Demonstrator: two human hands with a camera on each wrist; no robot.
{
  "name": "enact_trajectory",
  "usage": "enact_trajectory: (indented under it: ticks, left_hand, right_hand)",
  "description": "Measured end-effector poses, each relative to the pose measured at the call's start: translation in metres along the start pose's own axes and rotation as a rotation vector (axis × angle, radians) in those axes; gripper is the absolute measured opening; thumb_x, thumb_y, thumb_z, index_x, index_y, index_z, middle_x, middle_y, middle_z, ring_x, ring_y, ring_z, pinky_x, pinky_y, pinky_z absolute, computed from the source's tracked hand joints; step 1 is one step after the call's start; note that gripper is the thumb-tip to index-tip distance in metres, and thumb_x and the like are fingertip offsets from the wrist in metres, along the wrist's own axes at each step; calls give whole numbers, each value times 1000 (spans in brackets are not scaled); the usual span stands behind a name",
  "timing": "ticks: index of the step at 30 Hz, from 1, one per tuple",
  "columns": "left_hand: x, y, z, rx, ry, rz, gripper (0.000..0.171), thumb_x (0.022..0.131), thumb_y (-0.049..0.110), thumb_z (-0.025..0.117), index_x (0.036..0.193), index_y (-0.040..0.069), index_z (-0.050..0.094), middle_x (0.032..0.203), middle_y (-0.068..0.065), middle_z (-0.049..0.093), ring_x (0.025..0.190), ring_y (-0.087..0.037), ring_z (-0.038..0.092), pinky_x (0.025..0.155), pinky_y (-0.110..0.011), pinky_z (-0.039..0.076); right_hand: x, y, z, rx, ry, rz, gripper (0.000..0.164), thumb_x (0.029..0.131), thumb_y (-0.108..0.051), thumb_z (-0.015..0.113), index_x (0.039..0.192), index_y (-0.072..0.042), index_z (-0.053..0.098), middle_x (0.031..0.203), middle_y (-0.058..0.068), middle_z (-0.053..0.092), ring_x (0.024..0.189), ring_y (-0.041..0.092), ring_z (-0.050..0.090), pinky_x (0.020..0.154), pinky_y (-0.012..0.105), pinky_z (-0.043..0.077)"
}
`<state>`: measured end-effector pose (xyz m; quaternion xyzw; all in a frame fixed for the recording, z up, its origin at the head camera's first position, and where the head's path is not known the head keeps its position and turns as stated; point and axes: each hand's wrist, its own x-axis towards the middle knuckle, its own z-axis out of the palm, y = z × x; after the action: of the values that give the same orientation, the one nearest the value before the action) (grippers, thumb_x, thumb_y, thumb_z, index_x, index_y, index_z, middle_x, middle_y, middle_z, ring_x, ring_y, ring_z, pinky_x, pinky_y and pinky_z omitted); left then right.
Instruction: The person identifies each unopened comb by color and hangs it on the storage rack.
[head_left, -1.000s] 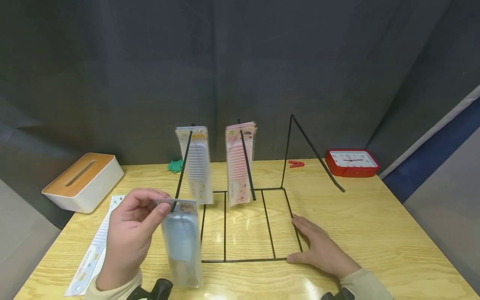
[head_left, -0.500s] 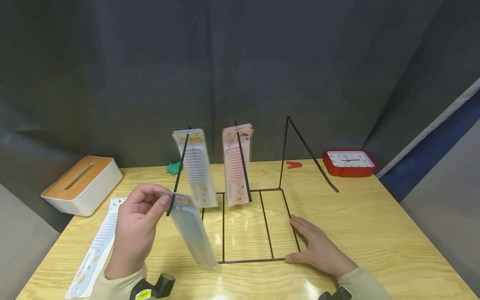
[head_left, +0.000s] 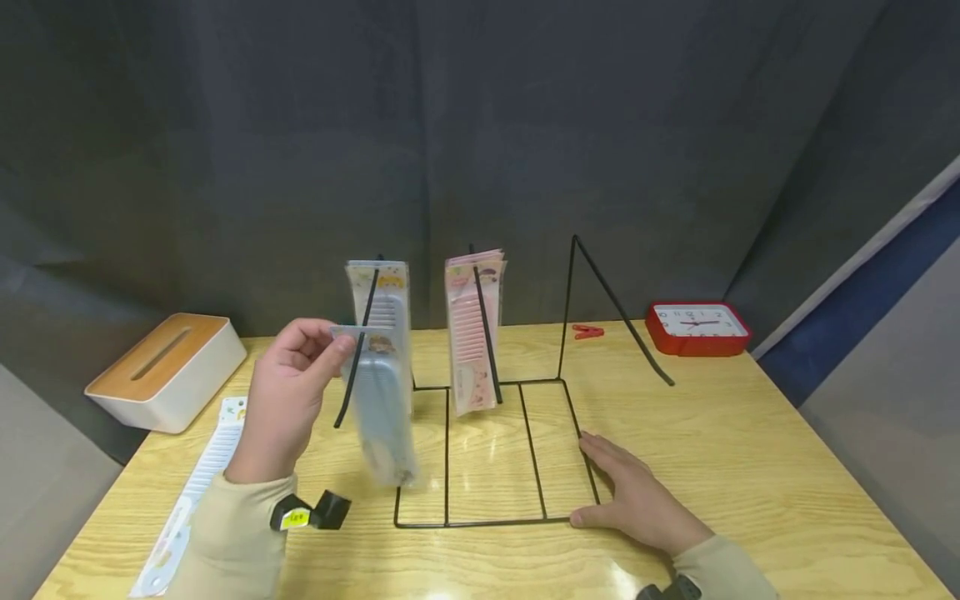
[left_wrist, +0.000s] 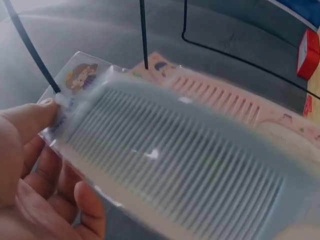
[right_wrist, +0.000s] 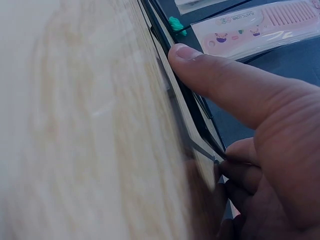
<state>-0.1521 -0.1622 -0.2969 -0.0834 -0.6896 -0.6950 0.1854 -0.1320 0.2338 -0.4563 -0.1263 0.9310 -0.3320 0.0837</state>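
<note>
My left hand [head_left: 281, 400] pinches the top corner of a blue comb [head_left: 384, 408] in a clear packet with a printed card. The packet hangs tilted on the left prong of a black wire rack [head_left: 495, 523], and the prong's tip sticks out in front of it. Behind it, more blue packaged combs [head_left: 400, 304] hang on the same prong. Pink packaged combs [head_left: 470, 333] hang on the middle prong; the right prong [head_left: 618, 304] bears nothing. My right hand [head_left: 637, 492] rests at the base's front right corner, thumb on the wire [right_wrist: 187, 100] and fingers along the side bar.
Another blue comb [head_left: 197, 483] on a card lies at the table's left. A tissue box [head_left: 195, 375] with a wooden lid stands behind it. Farther back right are a red clip [head_left: 588, 332] and a red clock [head_left: 697, 342]. A dark curtain [head_left: 480, 150] closes off the back.
My left hand has moved back along the left prong with the blue comb, toward the combs hanging behind. The packet swung while moving. My right hand has stayed at the rack's corner.
</note>
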Motion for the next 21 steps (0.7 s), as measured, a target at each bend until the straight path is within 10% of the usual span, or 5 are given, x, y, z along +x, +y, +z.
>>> enact_trajectory:
  ticks: [21]
  left_hand:
    - [65, 2, 12, 271, 13, -146, 31, 93, 39, 72, 102, 12, 60, 96, 0, 60, 88, -14, 54, 71, -25, 49]
  right_hand:
    - [-1, -2, -1, 9, -7, 11, 116, 67, -62, 84, 155, -4, 36, 161, 17, 30, 147, 45, 24, 112, 68, 22]
